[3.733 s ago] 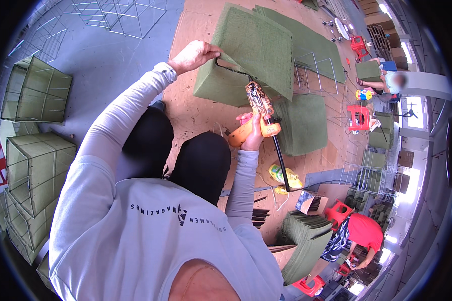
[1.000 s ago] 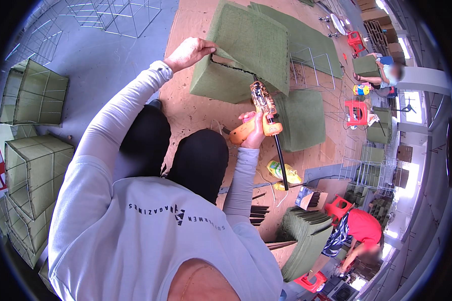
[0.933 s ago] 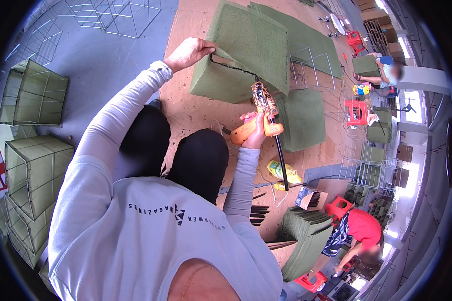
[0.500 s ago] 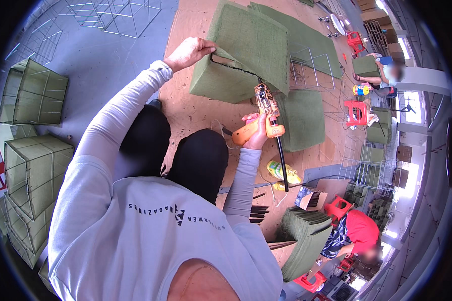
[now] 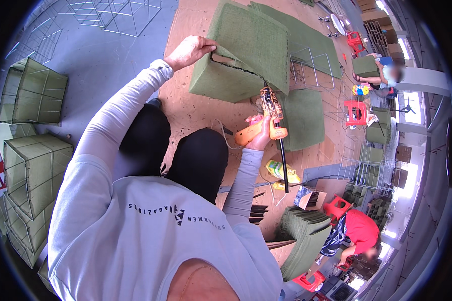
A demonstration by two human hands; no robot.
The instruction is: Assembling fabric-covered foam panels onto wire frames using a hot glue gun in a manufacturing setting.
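Note:
My left hand (image 5: 190, 50) grips the upper left edge of a green felt-covered box (image 5: 246, 60) lying on the brown board floor (image 5: 196, 108). A dark gap runs along the box's seam between its top panel and its side. My right hand (image 5: 262, 135) holds an orange glue gun (image 5: 266, 120), its nozzle pointing up at the lower right end of that seam. A black hose or cord hangs down from the gun.
More green felt sheets (image 5: 301, 118) and wire frames (image 5: 311, 62) lie beyond the box. Finished green boxes (image 5: 32, 98) stack at my left. A pile of felt pieces (image 5: 304, 236), a yellow bottle (image 5: 281, 170), red stools (image 5: 355, 111), and other people (image 5: 354, 233) are at right.
The glue gun's nozzle has shifted slightly along the seam near the box's lower right corner. My left hand keeps its hold on the box's edge.

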